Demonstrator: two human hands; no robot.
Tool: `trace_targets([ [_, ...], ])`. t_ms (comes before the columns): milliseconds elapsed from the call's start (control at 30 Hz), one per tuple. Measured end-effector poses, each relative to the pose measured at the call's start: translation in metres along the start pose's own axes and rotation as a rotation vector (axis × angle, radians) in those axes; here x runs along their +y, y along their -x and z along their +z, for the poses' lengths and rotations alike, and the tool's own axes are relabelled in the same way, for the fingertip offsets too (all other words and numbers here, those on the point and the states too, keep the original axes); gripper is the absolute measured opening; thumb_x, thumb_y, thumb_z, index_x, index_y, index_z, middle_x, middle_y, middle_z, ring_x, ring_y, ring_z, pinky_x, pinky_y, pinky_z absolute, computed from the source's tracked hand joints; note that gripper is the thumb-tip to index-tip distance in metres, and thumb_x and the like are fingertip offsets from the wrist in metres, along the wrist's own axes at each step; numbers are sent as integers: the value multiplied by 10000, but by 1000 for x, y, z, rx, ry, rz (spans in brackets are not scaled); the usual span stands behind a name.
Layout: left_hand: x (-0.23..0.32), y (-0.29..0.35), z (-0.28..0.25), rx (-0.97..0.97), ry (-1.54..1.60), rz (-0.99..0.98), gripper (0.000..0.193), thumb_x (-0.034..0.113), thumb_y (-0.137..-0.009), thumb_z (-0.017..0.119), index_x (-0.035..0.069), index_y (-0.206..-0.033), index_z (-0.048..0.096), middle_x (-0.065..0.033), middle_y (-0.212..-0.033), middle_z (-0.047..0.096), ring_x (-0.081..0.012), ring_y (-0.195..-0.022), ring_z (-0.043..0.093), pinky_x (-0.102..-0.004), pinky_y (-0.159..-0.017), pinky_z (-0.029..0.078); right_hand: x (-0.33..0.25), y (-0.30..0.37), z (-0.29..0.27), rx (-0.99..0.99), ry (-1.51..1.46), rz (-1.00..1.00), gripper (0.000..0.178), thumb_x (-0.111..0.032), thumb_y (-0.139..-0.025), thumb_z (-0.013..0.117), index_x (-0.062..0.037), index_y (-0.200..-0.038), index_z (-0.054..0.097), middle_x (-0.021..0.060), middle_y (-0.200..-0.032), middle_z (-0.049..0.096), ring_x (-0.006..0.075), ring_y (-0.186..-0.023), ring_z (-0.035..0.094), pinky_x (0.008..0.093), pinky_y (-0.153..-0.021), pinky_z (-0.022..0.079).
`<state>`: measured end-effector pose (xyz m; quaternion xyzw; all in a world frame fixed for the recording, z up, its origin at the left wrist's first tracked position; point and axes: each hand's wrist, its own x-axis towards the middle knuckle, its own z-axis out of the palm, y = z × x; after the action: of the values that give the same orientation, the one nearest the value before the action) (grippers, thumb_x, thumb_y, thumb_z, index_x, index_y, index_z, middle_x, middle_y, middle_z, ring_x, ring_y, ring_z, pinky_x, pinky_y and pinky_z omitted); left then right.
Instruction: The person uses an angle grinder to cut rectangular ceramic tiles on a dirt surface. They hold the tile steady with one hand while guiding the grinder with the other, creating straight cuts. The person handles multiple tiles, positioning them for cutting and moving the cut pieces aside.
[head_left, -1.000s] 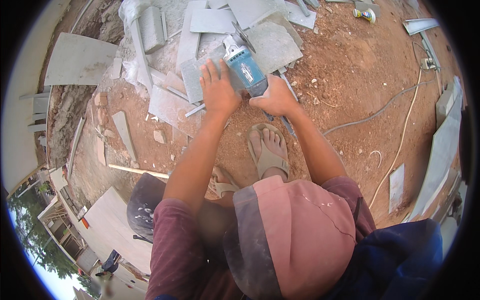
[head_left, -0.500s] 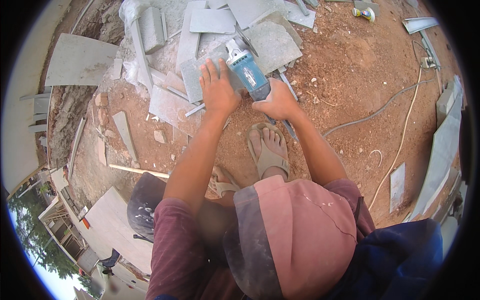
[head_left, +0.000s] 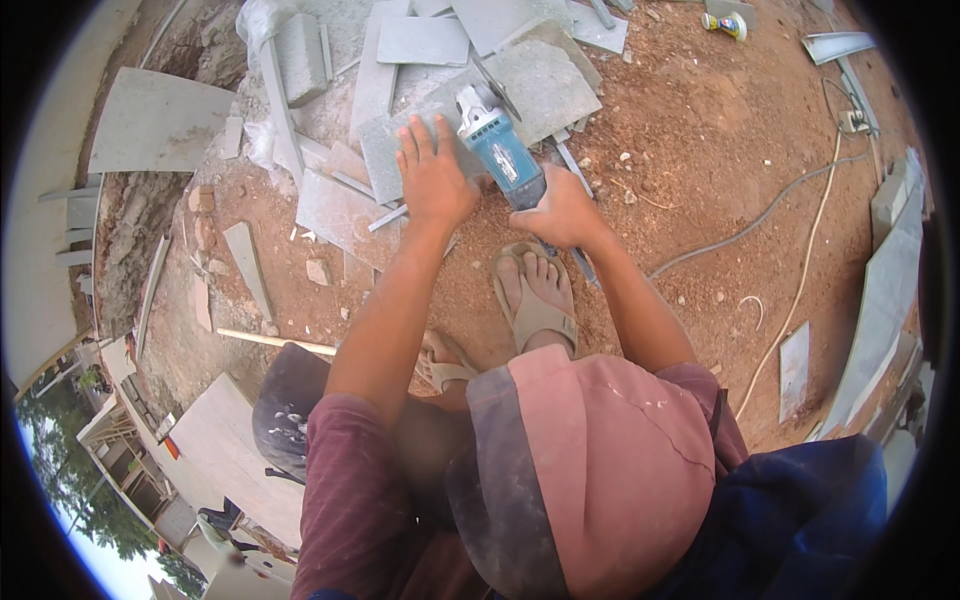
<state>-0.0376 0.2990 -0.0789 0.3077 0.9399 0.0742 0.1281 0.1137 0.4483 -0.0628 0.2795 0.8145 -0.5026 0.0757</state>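
Reddish soil (head_left: pixel 700 130) spreads right of the right hand (head_left: pixel 565 208), which grips a teal grinder (head_left: pixel 508 158); left of that grip, the left hand (head_left: pixel 436 186) lies flat on a grey slab (head_left: pixel 380 150).

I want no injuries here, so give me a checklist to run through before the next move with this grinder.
1. Grip on the tool: ok. The right hand is wrapped around the rear of the blue angle grinder.
2. Left hand off the disc: ok, though near. The left hand lies spread on the grey slab, with the grinder's head between it and the disc.
3. Hand protection: not ok. Both hands are bare.
4. Foot protection: not ok. The toes are exposed in open sandals.
5. Disc stopped: cannot tell from these pictures.
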Motion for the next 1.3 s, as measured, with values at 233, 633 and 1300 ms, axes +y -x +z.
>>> trace_targets([
  [233,0,-1,2,1,-7,1,1136,345,-817,910,71,-1722,281,-327,-1771,198,-503,-1649,191,-594,-1318,242,2,8,-2,-17,-26,20,609,-326,-665,889,106,-1035,673,321,-1002,737,444,-967,740,473,-884,580],
  [633,3,0,-2,-20,-7,-11,1152,364,-822,913,66,-1728,265,-330,-1772,191,-496,-1653,185,-583,-1324,232,14,23,0,-31,2,51,632,-338,-657,901,98,-1053,671,319,-1022,738,444,-967,739,474,-874,583],
  [1300,2,-1,-1,-28,-52,-9,1123,338,-852,889,71,-1734,248,-324,-1777,180,-488,-1659,169,-571,-1328,233,33,45,3,-8,-57,-2,627,-301,-649,885,107,-1060,643,311,-994,725,426,-942,736,468,-857,583],
])
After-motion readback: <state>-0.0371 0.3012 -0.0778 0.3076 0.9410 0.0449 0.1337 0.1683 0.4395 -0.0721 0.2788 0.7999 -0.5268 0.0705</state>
